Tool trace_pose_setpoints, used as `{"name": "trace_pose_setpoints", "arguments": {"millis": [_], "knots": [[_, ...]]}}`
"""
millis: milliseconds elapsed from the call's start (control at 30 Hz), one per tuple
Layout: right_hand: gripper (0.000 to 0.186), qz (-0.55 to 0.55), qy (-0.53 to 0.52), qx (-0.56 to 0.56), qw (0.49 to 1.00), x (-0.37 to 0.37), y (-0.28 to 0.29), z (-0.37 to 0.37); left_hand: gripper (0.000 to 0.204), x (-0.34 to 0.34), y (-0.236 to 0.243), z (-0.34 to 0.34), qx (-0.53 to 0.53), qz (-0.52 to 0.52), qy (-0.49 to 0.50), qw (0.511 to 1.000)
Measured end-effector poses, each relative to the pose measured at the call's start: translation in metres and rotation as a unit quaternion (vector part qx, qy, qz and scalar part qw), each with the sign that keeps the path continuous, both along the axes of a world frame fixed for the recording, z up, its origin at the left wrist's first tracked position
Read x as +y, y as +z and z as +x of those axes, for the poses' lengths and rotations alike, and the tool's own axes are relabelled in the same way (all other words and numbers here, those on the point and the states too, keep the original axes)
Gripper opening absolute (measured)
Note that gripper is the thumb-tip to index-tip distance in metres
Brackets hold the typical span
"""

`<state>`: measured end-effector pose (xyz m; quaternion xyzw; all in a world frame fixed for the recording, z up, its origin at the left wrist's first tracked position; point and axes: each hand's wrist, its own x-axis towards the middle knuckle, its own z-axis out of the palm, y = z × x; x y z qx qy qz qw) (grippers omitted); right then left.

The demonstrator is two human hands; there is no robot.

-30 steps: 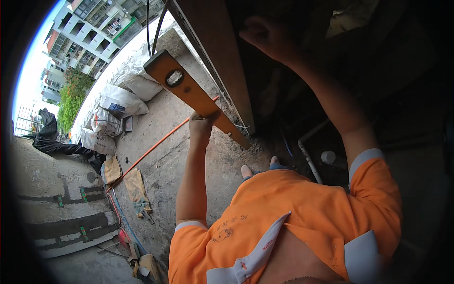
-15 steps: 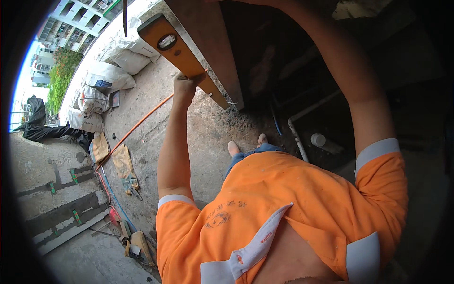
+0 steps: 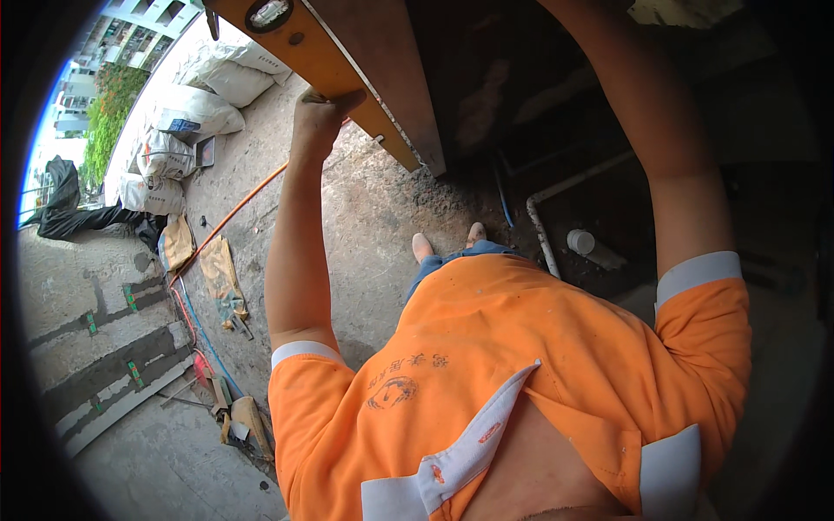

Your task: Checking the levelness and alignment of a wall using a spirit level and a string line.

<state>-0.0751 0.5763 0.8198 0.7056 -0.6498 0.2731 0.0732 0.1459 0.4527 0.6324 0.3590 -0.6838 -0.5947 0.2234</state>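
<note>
My left hand [image 3: 323, 115] is closed around a yellow spirit level [image 3: 304, 59] with an oval hole near its upper end. The level is tilted, its top reaching the upper picture edge. Its right side runs along the pale edge of a flat brownish panel [image 3: 391, 74]; whether they touch I cannot tell. My right arm [image 3: 665, 130] is raised over the dark area toward the top edge, and its hand lies outside the picture.
White sacks [image 3: 195, 111] are piled at the left. An orange hose [image 3: 230, 213] crosses the concrete floor [image 3: 365, 226]. Flattened bags [image 3: 224, 273] lie near cables. A bent pipe [image 3: 540, 227] and a white round cap [image 3: 580, 241] are at right, beyond my feet.
My left hand and the spirit level have shifted up and left in the picture, the level's top now cut off. My right arm has also risen, its hand further out of sight.
</note>
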Motion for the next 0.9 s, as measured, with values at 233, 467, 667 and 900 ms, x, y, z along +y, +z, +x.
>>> {"name": "trace_pose_setpoints", "arguments": {"millis": [233, 467, 667, 900], "knots": [[0.041, 0.035, -0.005, -0.037, 0.999, -0.007, -0.002, -0.002, 0.026, 0.001, 0.018, -0.004, 0.03, -0.037, -0.013, 0.999], [0.038, -0.036, 0.033, -0.03, 0.998, -0.008, 0.0, -0.007, 0.025, -0.002, 0.014, -0.007, 0.034, -0.031, -0.016, 0.999], [0.038, 0.028, -0.022, 0.019, 0.999, -0.016, -0.007, -0.004, 0.024, -0.003, 0.009, -0.003, 0.05, 0.007, -0.02, 0.999], [0.043, -0.02, 0.006, 0.006, 1.0, -0.019, -0.018, -0.011, 0.027, -0.003, 0.004, -0.007, 0.082, 0.035, -0.014, 0.996]]}}
